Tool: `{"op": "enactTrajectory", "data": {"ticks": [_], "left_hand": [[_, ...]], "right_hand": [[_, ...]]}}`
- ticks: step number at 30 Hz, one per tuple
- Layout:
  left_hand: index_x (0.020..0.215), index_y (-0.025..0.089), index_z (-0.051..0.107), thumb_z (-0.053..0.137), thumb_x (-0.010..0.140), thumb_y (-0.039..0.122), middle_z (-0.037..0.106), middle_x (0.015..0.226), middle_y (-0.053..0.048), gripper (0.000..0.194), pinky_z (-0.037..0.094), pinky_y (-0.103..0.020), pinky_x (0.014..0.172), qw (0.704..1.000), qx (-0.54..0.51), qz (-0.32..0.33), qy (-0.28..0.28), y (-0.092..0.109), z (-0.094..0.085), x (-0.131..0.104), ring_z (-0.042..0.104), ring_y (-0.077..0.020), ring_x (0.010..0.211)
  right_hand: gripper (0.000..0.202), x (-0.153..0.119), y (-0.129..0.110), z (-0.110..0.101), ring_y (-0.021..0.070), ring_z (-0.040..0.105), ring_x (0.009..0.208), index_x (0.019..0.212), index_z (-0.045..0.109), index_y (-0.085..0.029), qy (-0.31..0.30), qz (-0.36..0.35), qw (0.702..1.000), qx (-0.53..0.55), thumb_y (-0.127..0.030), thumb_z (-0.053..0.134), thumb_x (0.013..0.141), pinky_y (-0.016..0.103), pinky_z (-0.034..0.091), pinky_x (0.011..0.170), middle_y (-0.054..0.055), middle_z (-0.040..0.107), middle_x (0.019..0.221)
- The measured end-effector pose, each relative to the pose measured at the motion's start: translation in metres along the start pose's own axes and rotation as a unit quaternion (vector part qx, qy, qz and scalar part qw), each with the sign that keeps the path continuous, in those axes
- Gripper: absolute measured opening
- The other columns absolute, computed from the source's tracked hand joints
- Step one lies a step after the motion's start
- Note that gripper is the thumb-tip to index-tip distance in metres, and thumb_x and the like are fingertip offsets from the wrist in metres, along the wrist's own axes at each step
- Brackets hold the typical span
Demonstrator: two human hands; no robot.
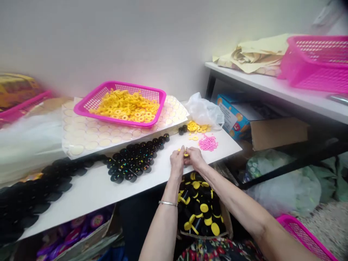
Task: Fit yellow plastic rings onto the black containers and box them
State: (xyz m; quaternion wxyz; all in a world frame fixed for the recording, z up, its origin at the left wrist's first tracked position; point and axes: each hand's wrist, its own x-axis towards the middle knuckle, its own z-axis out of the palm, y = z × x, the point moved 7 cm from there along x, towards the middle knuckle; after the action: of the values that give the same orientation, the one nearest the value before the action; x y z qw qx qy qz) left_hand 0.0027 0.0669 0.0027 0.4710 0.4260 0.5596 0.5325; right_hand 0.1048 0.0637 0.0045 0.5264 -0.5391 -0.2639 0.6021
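My left hand (177, 161) and my right hand (195, 158) meet over the front edge of the white table (160, 170), fingers closed together. Between the fingertips shows a small yellow piece (186, 154), like the ring-shaped pieces nearby; the fingers hide most of it. Just beyond my right hand lies a heap of tiny pink pieces (208, 143). Loose yellow ring pieces (197, 127) lie behind that heap. Two black cups (182, 129) stand beside them. Below my hands is a box of black containers with yellow lids (203, 207).
Many black cups (130, 161) holding colourful bits stand in rows to the left. A pink basket (123, 122) of yellow ring pieces rests on a printed sheet behind. At right are a shelf (272, 81), another pink basket (315, 72) and an open carton (277, 133).
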Motion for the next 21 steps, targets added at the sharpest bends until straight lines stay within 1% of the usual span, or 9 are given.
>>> {"op": "enactTrajectory", "data": {"ticks": [4, 7, 10, 12, 15, 16, 18, 20, 21], "left_hand": [[0.073, 0.012, 0.063, 0.074, 0.055, 0.039, 0.052, 0.067, 0.002, 0.034, 0.036, -0.02, 0.055, 0.996, -0.025, 0.036, -0.076, 0.009, -0.001, -0.03, 0.045, -0.0079, 0.059], [0.08, 0.015, 0.066, 0.076, 0.051, 0.027, 0.055, 0.079, 0.001, 0.033, 0.038, -0.021, 0.062, 0.994, -0.025, 0.064, -0.084, 0.011, -0.004, -0.055, 0.049, -0.0099, 0.068], [0.072, 0.017, 0.065, 0.072, 0.055, 0.023, 0.054, 0.077, 0.001, 0.019, 0.038, -0.023, 0.066, 0.991, 0.031, 0.103, -0.083, 0.012, -0.002, -0.076, 0.049, -0.0127, 0.075], [0.066, 0.017, 0.063, 0.068, 0.059, 0.023, 0.052, 0.071, 0.001, 0.01, 0.037, -0.024, 0.067, 0.987, 0.068, 0.121, -0.083, 0.01, 0.001, -0.085, 0.047, -0.0132, 0.074], [0.059, 0.018, 0.059, 0.065, 0.06, 0.02, 0.048, 0.064, 0.002, 0.006, 0.035, -0.025, 0.065, 0.98, 0.124, 0.139, -0.077, 0.01, 0.004, -0.09, 0.044, -0.0135, 0.071], [0.056, 0.018, 0.056, 0.065, 0.059, 0.019, 0.047, 0.062, 0.002, 0.009, 0.034, -0.025, 0.065, 0.976, 0.145, 0.146, -0.073, 0.011, 0.005, -0.089, 0.043, -0.0136, 0.071], [0.051, 0.018, 0.05, 0.064, 0.058, 0.018, 0.044, 0.059, 0.003, 0.016, 0.033, -0.025, 0.064, 0.966, 0.184, 0.169, -0.063, 0.017, 0.005, -0.086, 0.042, -0.0136, 0.069], [0.049, 0.018, 0.047, 0.064, 0.059, 0.018, 0.042, 0.057, 0.003, 0.019, 0.033, -0.025, 0.063, 0.958, 0.207, 0.19, -0.055, 0.024, 0.003, -0.079, 0.04, -0.0134, 0.067], [0.05, 0.018, 0.048, 0.064, 0.059, 0.019, 0.042, 0.056, 0.003, 0.018, 0.033, -0.025, 0.062, 0.956, 0.211, 0.196, -0.053, 0.027, 0.001, -0.074, 0.04, -0.0133, 0.067]], "right_hand": [[0.017, -0.027, -0.001, -0.006, 0.0107, 0.056, 0.048, 0.064, 0.048, -0.017, -0.025, 0.013, 0.996, 0.089, -0.023, 0.062, 0.071, 0.022, 0.05, 0.045, -0.002, 0.056, 0.054], [0.012, -0.051, 0.008, -0.012, 0.0122, 0.058, 0.054, 0.068, 0.051, -0.016, -0.046, 0.047, 0.988, 0.139, -0.021, 0.061, 0.071, 0.024, 0.049, 0.048, 0.001, 0.059, 0.062], [0.015, -0.071, 0.017, -0.026, 0.0106, 0.055, 0.052, 0.069, 0.05, -0.017, -0.019, 0.038, 0.99, 0.133, -0.026, 0.062, 0.072, 0.022, 0.046, 0.046, -0.001, 0.057, 0.063], [0.019, -0.079, 0.02, -0.038, 0.0095, 0.051, 0.049, 0.068, 0.049, -0.018, 0.006, 0.014, 0.997, 0.081, -0.032, 0.061, 0.072, 0.021, 0.043, 0.043, -0.003, 0.053, 0.06], [0.023, -0.083, 0.017, -0.052, 0.0096, 0.046, 0.045, 0.068, 0.052, -0.018, 0.017, -0.037, 0.996, -0.079, -0.04, 0.055, 0.075, 0.022, 0.04, 0.041, -0.004, 0.05, 0.056], [0.024, -0.083, 0.011, -0.054, 0.0104, 0.046, 0.047, 0.067, 0.053, -0.018, 0.017, -0.071, 0.987, -0.142, -0.041, 0.053, 0.076, 0.022, 0.04, 0.044, -0.004, 0.05, 0.057], [0.026, -0.082, -0.004, -0.053, 0.0124, 0.049, 0.056, 0.067, 0.057, -0.019, 0.019, -0.165, 0.954, -0.251, -0.04, 0.049, 0.079, 0.024, 0.042, 0.054, -0.001, 0.054, 0.062], [0.026, -0.082, -0.021, -0.045, 0.014, 0.051, 0.068, 0.068, 0.059, -0.019, 0.019, -0.261, 0.916, -0.304, -0.036, 0.046, 0.082, 0.024, 0.042, 0.066, 0.002, 0.057, 0.07], [0.026, -0.081, -0.027, -0.04, 0.0145, 0.052, 0.071, 0.07, 0.06, -0.018, 0.012, -0.292, 0.904, -0.312, -0.035, 0.044, 0.083, 0.024, 0.042, 0.069, 0.002, 0.057, 0.072]]}}
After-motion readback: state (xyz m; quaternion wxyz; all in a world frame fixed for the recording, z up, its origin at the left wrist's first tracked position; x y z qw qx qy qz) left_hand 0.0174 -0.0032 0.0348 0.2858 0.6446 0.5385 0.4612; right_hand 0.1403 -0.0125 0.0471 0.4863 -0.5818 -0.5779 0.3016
